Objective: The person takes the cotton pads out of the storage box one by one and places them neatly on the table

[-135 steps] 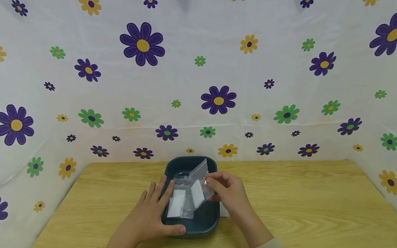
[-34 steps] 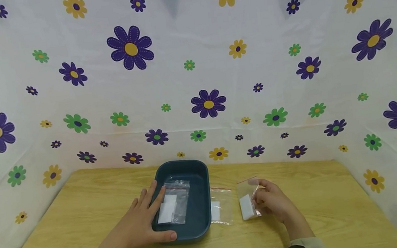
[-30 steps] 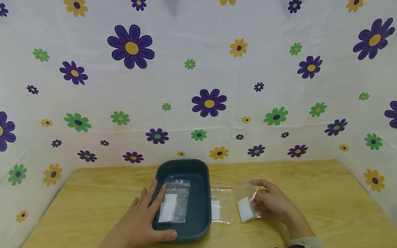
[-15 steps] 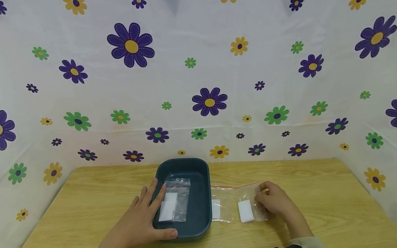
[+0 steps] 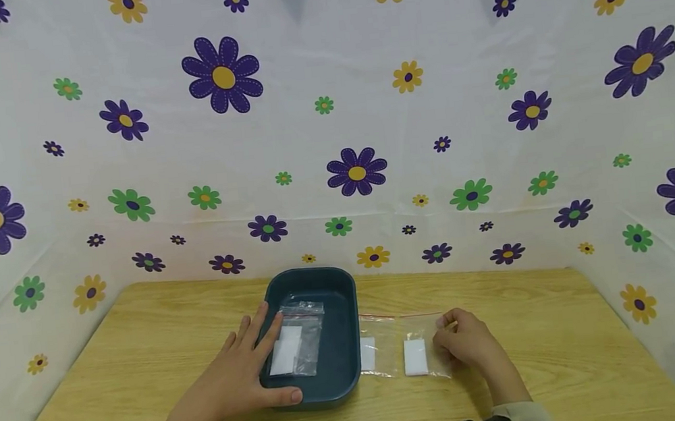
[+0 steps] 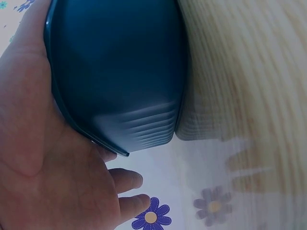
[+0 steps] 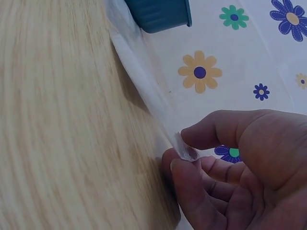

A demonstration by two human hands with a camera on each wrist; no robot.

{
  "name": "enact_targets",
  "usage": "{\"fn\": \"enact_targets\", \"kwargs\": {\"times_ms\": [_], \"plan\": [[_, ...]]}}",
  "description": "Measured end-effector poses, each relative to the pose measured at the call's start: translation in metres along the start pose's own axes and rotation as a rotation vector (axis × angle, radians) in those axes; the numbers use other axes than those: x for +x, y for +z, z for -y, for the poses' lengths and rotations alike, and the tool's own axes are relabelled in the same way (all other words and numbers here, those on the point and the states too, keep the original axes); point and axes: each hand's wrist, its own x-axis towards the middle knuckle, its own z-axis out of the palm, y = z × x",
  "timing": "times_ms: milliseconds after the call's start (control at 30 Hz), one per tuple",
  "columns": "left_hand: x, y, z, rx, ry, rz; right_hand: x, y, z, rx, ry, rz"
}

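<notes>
My left hand (image 5: 238, 379) lies with fingers spread over the left rim of a dark teal plastic bin (image 5: 340, 346); in the left wrist view the hand (image 6: 62, 167) is against the rim. Inside the bin rests a clear zip bag (image 5: 308, 349) holding white flat pieces. To the right of the bin, my right hand (image 5: 471, 341) pinches the right edge of another zip bag (image 5: 415, 357) with a white block in it, flat on the table. In the right wrist view thumb and fingertips meet on the plastic bag (image 7: 148, 91).
Between bin and right hand lies a further zip bag (image 5: 381, 348) with a white piece, its left part hidden by the bin. The wooden table (image 5: 545, 339) ends at a white flowered cloth (image 5: 306, 139) behind and at both sides.
My right hand has carried a zip bag from over the bin to the table on the right, then lowered and flattened it beside the other bag. The left hand stays at the bin.
</notes>
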Motion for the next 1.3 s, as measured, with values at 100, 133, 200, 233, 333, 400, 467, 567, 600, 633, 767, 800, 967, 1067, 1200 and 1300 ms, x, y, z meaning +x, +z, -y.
{"fn": "enact_targets", "kwargs": {"times_ms": [100,133,200,233,333,400,467,567,600,633,767,800,967,1067,1200,1300], "plan": [[-0.0001,-0.0001,-0.0003,-0.005,-0.001,-0.001,-0.0001,0.0002,-0.0004,-0.017,-0.001,-0.006],[-0.0001,0.0000,-0.0004,-0.006,-0.001,-0.001,-0.0001,0.0002,-0.0005,-0.026,-0.002,-0.008],[0.0000,0.0000,-0.0003,-0.005,0.001,-0.004,0.0000,0.0001,-0.0005,-0.037,-0.004,-0.011],[0.0001,0.0001,-0.0002,-0.006,0.001,-0.004,0.0001,0.0000,-0.0005,-0.042,-0.004,-0.012],[0.0003,0.0000,-0.0002,-0.003,0.000,-0.003,0.0001,-0.0003,-0.0005,-0.054,-0.001,-0.018],[0.0004,-0.0003,-0.0004,-0.003,-0.001,-0.001,-0.0002,-0.0006,-0.0001,-0.057,0.001,-0.022],[0.0005,-0.0008,-0.0008,-0.005,-0.003,0.000,-0.0006,-0.0011,0.0005,-0.062,0.002,-0.027],[0.0004,-0.0016,-0.0014,-0.009,-0.004,0.003,-0.0019,-0.0022,0.0020,-0.080,-0.002,-0.031],[0.0005,-0.0018,-0.0016,-0.009,-0.004,0.002,-0.0022,-0.0025,0.0024,-0.084,-0.003,-0.032],[0.0004,-0.0019,-0.0019,-0.010,-0.004,0.001,-0.0025,-0.0028,0.0028,-0.088,-0.005,-0.032],[0.0004,-0.0021,-0.0026,-0.008,-0.003,-0.004,-0.0034,-0.0031,0.0042,-0.101,-0.004,-0.038],[0.0004,-0.0021,-0.0028,-0.009,-0.003,-0.004,-0.0033,-0.0030,0.0042,-0.101,0.000,-0.039],[0.0001,-0.0023,-0.0027,-0.012,-0.005,0.001,-0.0025,-0.0028,0.0047,-0.121,0.018,-0.040],[-0.0002,-0.0028,-0.0028,-0.009,-0.007,-0.001,-0.0024,-0.0031,0.0046,-0.129,0.014,-0.042],[-0.0004,-0.0030,-0.0032,-0.005,-0.007,-0.006,-0.0018,-0.0031,0.0042,-0.126,0.005,-0.040],[-0.0002,-0.0028,-0.0032,-0.005,-0.004,-0.006,-0.0014,-0.0023,0.0048,-0.110,-0.002,-0.035]]}}
